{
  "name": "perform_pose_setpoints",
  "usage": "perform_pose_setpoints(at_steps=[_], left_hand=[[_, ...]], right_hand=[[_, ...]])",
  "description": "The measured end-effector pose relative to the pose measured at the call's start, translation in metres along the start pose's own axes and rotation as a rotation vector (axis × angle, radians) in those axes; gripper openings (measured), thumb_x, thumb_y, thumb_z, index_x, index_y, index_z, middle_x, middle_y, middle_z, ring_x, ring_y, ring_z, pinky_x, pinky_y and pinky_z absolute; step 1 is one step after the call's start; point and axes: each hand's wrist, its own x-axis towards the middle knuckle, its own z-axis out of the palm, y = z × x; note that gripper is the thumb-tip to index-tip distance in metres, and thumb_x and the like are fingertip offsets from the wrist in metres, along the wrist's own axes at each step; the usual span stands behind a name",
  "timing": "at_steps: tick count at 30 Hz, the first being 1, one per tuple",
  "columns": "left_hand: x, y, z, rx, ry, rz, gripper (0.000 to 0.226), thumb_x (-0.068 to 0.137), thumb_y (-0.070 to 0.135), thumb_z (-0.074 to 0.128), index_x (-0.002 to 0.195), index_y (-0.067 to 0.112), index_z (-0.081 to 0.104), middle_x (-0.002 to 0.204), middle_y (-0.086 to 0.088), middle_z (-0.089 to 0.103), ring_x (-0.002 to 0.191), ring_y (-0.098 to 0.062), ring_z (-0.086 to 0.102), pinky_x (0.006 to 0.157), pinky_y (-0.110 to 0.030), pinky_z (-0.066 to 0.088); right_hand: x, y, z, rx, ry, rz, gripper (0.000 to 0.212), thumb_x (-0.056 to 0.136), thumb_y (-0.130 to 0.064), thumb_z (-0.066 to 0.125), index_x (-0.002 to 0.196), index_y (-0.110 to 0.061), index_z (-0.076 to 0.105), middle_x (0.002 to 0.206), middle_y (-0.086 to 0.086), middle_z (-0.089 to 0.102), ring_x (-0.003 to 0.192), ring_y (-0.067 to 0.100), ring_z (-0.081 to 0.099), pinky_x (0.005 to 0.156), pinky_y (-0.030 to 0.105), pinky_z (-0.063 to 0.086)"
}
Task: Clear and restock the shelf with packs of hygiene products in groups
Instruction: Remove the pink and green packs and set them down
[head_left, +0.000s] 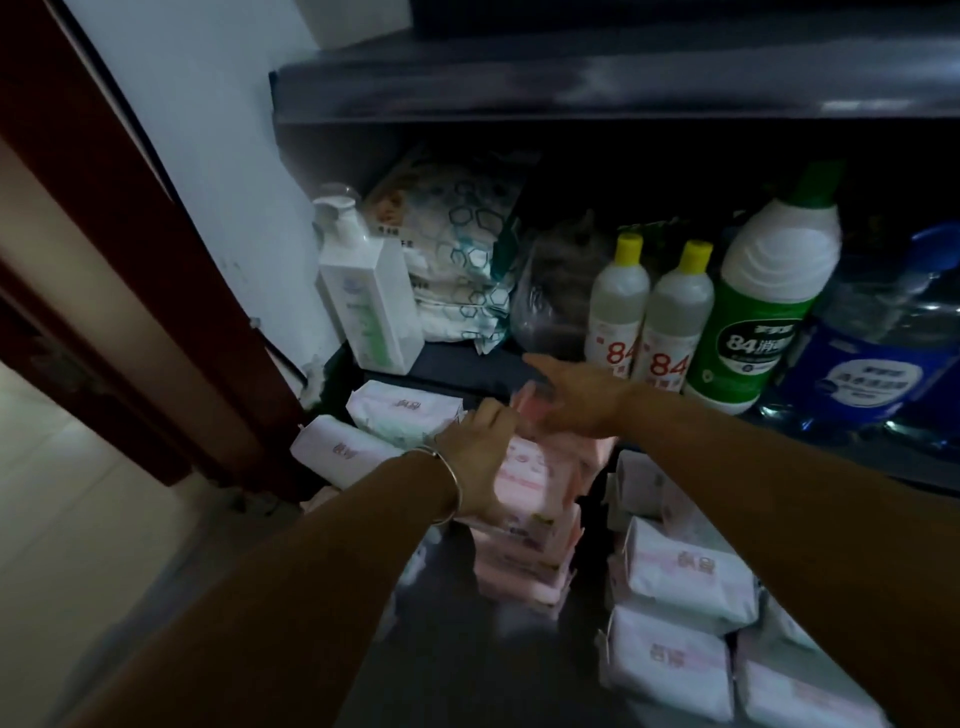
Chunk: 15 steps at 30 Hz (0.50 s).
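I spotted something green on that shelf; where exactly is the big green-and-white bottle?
In the head view, the big green-and-white plastic bottle stands right of centre on the shelf, between two yellow-capped bottles and a blue-labelled clear jug.
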Motion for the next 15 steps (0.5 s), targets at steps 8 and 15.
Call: perform_pose_setpoints(at_steps=[8, 15], left_hand=[[0.001, -0.006, 0.006, 0.016, 0.010, -0.044, 0.090, 0.057, 0.036, 0.086, 0.130, 0.018, 0.035, 0.126, -0.004, 0.029, 0.117, -0.022, 0.035, 0.099, -0.040, 0.040], [-0.004, 0.025, -0.034, -0.062, 0.018, 0.003, 0.087, 0.067, 0.044, 0.080, 0.135, 0.017, 0.033, 0.131, -0.004, 0.030, 0.122, -0.022, 0.032, 0.103, -0.037, 0.035]], right_hand=[[-0.003, 0.008, 0.002, -0.079, 0.032, 0.013, 0.060, 0.101, -0.014, 0.038, 0.152, -0.021, 0.008, 0.153, 0.011, 0.030, 0.137, 0.026, 0.035, 0.106, 0.027, 0.028], [-0.052, 0.016, -0.017, -0.144, 0.151, -0.023, 0.050, 0.094, -0.007, 0.046, 0.142, -0.021, 0.042, 0.146, 0.005, 0.043, 0.132, 0.024, 0.041, 0.107, 0.031, 0.034]])
